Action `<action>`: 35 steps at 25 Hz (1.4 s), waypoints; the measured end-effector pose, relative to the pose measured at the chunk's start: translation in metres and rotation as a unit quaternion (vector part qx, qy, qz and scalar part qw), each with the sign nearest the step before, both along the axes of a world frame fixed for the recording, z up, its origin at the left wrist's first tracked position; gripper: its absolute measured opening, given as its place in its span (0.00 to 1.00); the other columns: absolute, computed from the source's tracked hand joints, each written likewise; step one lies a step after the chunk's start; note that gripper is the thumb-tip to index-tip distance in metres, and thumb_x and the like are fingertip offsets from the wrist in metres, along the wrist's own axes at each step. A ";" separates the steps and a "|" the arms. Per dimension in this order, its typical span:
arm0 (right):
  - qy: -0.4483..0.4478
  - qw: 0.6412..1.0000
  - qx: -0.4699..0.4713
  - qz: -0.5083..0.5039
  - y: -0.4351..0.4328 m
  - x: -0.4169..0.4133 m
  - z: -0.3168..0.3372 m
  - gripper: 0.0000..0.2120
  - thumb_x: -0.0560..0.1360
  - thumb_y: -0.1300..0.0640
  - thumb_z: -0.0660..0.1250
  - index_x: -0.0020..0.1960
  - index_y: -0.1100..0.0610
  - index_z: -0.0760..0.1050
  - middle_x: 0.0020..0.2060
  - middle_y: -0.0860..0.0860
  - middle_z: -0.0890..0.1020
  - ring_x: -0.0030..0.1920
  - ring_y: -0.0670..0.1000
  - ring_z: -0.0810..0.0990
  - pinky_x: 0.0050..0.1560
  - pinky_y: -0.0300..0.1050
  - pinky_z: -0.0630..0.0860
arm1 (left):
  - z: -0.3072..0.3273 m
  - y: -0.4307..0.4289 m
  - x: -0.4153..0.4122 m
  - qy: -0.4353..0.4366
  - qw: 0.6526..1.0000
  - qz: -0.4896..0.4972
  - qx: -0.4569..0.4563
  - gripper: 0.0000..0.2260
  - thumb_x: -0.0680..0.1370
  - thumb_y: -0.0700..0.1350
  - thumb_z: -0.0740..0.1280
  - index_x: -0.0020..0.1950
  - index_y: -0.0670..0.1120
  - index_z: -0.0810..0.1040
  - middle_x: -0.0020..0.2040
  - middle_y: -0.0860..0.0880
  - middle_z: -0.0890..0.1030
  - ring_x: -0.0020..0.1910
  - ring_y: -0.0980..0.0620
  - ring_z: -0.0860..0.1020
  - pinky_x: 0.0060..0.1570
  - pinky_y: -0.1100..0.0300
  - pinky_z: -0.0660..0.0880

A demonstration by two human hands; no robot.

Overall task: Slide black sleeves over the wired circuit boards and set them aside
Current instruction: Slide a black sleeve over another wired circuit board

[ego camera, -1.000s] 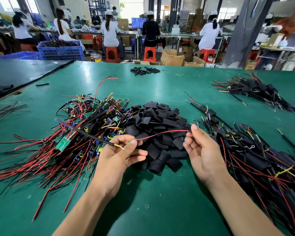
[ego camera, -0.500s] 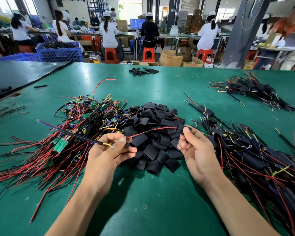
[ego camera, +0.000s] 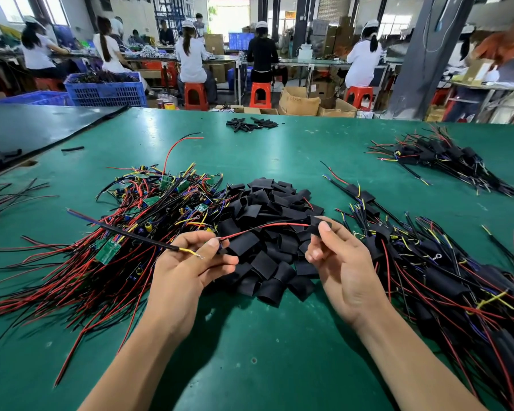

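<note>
The left hand [ego camera: 190, 262] was clenched round a harness of red, black and yellow wires [ego camera: 172, 248], whose thick black cable [ego camera: 125, 232] jutted up-left over the heap of unsleeved green circuit boards with red and black leads [ego camera: 149, 209]. A thin red lead [ego camera: 264, 228] ran from that hand across to the right hand [ego camera: 341, 262], whose thumb and forefinger pinched a short, flattened black tube sleeve [ego camera: 316, 226] at the lead's far end, just above the pile of loose black sleeves [ego camera: 267, 209] on the green table [ego camera: 250, 366]. The harness's own board could not be seen (perhaps hidden in the left palm).

The likeliest trouble was the pinch itself: squeezing the flat sleeve could close its mouth, so the limp lead would buckle instead of feeding through. The jutting cable might also hook leads in the heap and drag neighbours along. Later, board corners could catch on the sleeve's rim and stall the slide.
</note>
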State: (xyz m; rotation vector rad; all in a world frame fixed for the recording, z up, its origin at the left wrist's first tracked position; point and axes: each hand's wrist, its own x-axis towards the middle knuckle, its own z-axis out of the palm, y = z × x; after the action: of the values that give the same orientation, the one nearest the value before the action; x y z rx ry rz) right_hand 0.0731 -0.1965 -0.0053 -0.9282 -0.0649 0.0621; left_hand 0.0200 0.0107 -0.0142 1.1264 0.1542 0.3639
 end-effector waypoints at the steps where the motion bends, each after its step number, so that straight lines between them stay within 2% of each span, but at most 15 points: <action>1: -0.001 1.000 -0.001 0.005 0.000 0.000 0.000 0.05 0.70 0.58 0.70 0.43 0.55 0.83 0.32 0.51 0.77 0.29 0.47 0.71 0.34 0.37 0.72 | 0.000 0.000 0.000 0.003 1.000 -0.001 -0.001 0.02 0.79 0.35 0.65 0.50 0.40 0.75 0.41 0.41 0.83 0.35 0.45 0.84 0.37 0.59 0.81; 8: -0.014 0.999 0.009 0.031 -0.003 0.001 -0.003 0.05 0.72 0.58 0.69 0.43 0.54 0.84 0.33 0.52 0.77 0.29 0.47 0.71 0.37 0.41 0.69 | 0.001 0.001 0.000 0.005 1.000 0.002 -0.004 0.02 0.79 0.35 0.65 0.51 0.40 0.75 0.41 0.40 0.79 0.36 0.45 0.84 0.37 0.59 0.81; 14: -0.018 0.999 -0.035 -0.007 0.000 0.002 -0.004 0.08 0.69 0.57 0.71 0.47 0.57 0.82 0.33 0.52 0.76 0.30 0.47 0.70 0.35 0.36 0.72 | 0.002 -0.002 -0.003 -0.010 1.000 -0.009 0.023 0.02 0.77 0.37 0.67 0.49 0.41 0.77 0.41 0.42 0.81 0.37 0.43 0.84 0.39 0.56 0.82; 19: -0.040 0.992 -0.119 0.006 0.011 -0.008 -0.007 0.14 0.67 0.55 0.72 0.51 0.58 0.81 0.32 0.54 0.76 0.32 0.48 0.71 0.38 0.40 0.71 | 0.006 -0.008 -0.007 0.001 0.998 -0.055 -0.017 0.12 0.72 0.41 0.70 0.54 0.42 0.75 0.47 0.37 0.82 0.38 0.43 0.84 0.39 0.57 0.82; 23: -0.014 0.998 -0.037 0.057 0.017 -0.013 -0.005 0.14 0.64 0.58 0.76 0.50 0.57 0.82 0.36 0.55 0.77 0.33 0.48 0.73 0.39 0.39 0.73 | 0.012 -0.010 -0.008 0.029 0.994 -0.087 -0.066 0.09 0.72 0.44 0.69 0.50 0.44 0.76 0.50 0.41 0.85 0.35 0.50 0.84 0.33 0.62 0.80; 27: 0.011 0.995 0.013 0.095 0.016 -0.014 -0.002 0.04 0.67 0.60 0.74 0.40 0.53 0.84 0.37 0.51 0.78 0.33 0.46 0.74 0.42 0.39 0.74 | 0.016 -0.010 -0.010 0.058 0.989 -0.116 -0.072 0.04 0.72 0.47 0.70 0.42 0.48 0.83 0.49 0.41 0.86 0.35 0.52 0.83 0.33 0.64 0.79; 31: 0.020 0.994 0.022 0.107 0.016 -0.016 -0.001 0.06 0.67 0.60 0.76 0.42 0.55 0.81 0.36 0.53 0.80 0.33 0.48 0.75 0.40 0.40 0.75 | 0.015 -0.013 -0.009 0.080 0.988 -0.124 -0.055 0.10 0.70 0.49 0.72 0.45 0.44 0.79 0.47 0.41 0.86 0.32 0.52 0.82 0.32 0.64 0.79; 33: 0.028 0.994 0.020 0.103 0.016 -0.016 -0.001 0.02 0.68 0.59 0.74 0.40 0.54 0.82 0.36 0.53 0.80 0.32 0.47 0.76 0.41 0.41 0.75 | 0.015 -0.013 -0.010 0.088 0.987 -0.122 -0.056 0.13 0.68 0.50 0.73 0.46 0.44 0.78 0.46 0.40 0.86 0.31 0.52 0.82 0.31 0.64 0.79; 35: 0.045 0.993 0.028 0.103 0.016 -0.015 0.000 0.03 0.69 0.56 0.74 0.38 0.54 0.81 0.35 0.52 0.80 0.32 0.47 0.75 0.41 0.40 0.76 | 0.015 -0.012 -0.010 0.099 0.987 -0.116 -0.056 0.13 0.68 0.50 0.74 0.45 0.44 0.77 0.44 0.40 0.85 0.31 0.51 0.81 0.31 0.63 0.79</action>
State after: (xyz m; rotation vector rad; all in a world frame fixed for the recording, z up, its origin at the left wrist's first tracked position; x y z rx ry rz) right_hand 0.0581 -0.1806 -0.0055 -0.8590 -0.0785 0.2926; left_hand 0.0102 -0.0014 0.0009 1.0543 0.2142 0.0348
